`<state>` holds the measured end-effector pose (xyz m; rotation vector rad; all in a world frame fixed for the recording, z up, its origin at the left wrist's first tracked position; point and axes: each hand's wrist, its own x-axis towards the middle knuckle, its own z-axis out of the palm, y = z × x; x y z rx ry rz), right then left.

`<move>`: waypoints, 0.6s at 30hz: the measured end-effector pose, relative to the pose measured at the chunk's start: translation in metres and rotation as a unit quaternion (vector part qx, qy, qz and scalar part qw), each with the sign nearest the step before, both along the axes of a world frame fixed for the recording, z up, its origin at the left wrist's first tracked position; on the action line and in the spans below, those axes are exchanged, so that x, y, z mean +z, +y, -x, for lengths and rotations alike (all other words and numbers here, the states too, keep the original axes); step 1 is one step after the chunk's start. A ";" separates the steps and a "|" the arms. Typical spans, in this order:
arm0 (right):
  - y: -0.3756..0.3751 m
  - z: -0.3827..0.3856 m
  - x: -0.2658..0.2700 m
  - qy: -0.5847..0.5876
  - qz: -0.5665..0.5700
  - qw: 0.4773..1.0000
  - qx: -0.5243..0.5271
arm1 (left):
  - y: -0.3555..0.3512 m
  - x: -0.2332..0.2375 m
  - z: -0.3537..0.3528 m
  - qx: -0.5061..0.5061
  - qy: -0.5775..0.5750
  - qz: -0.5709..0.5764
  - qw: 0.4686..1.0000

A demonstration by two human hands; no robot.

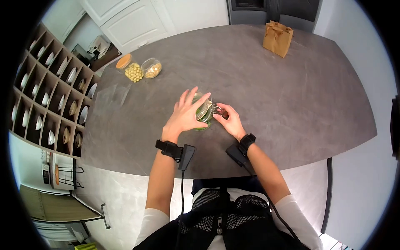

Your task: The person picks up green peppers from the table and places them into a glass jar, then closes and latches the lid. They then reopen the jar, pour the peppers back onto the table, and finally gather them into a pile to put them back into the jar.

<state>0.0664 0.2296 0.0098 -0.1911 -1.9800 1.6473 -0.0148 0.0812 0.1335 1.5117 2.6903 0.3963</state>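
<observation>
A glass jar (204,109) with something green inside is on the grey table, between my two hands. Over its lid and left side lies my left hand (185,111), fingers spread, with the thumb along the near side. At the jar's right side, my right hand (230,121) pinches the metal wire clasp (216,110) between thumb and fingers. My left palm hides part of the lid and of the jar's body.
On the grey table (291,104), a jar of yellowish pieces with an orange lid (133,72) and a round glass jar (151,68) stand back left. A clear plastic sheet (118,95) lies left. A brown paper bag (277,39) stands back right.
</observation>
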 end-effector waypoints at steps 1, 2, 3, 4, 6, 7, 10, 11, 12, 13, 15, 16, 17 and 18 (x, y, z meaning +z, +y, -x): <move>0.001 -0.001 0.000 -0.005 -0.004 1.000 -0.004 | 0.001 -0.003 0.001 -0.006 0.000 0.000 1.000; 0.003 -0.002 0.000 -0.011 -0.007 1.000 -0.008 | 0.000 -0.006 0.004 -0.012 0.000 -0.001 1.000; 0.003 -0.002 0.001 -0.018 -0.010 1.000 -0.011 | 0.000 -0.008 0.006 -0.017 -0.002 0.000 1.000; 0.003 -0.003 0.000 -0.015 0.000 1.000 -0.019 | 0.000 -0.010 0.004 -0.015 0.005 -0.001 1.000; 0.004 -0.002 -0.002 -0.008 0.016 0.999 -0.033 | 0.000 -0.012 0.003 -0.010 0.020 -0.006 1.000; 0.004 -0.003 0.001 -0.009 0.020 0.999 -0.048 | 0.000 -0.012 0.002 -0.010 0.023 -0.006 1.000; 0.004 -0.008 0.009 -0.020 0.033 0.995 -0.090 | 0.000 -0.013 0.002 -0.011 0.034 -0.011 0.999; 0.005 -0.008 0.008 -0.010 -0.005 0.995 -0.104 | 0.000 -0.015 0.003 -0.017 0.040 -0.016 0.999; 0.007 -0.008 0.008 -0.001 -0.044 0.992 -0.118 | 0.001 -0.016 0.003 -0.022 0.044 -0.020 0.999; 0.009 -0.008 0.007 0.010 -0.085 0.987 -0.133 | 0.001 -0.016 0.003 -0.021 0.048 -0.016 0.999; 0.011 -0.006 0.009 0.026 -0.138 0.978 -0.156 | 0.002 -0.015 0.002 -0.020 0.056 -0.008 0.998; 0.010 -0.005 0.010 0.034 -0.164 0.972 -0.166 | 0.002 -0.015 0.003 -0.022 0.054 -0.011 0.998; 0.009 -0.006 0.012 0.028 -0.160 0.972 -0.168 | 0.002 -0.016 0.003 -0.024 0.052 -0.013 0.998; 0.008 -0.007 0.015 0.022 -0.158 0.972 -0.171 | 0.002 -0.016 0.003 -0.026 0.050 -0.017 0.998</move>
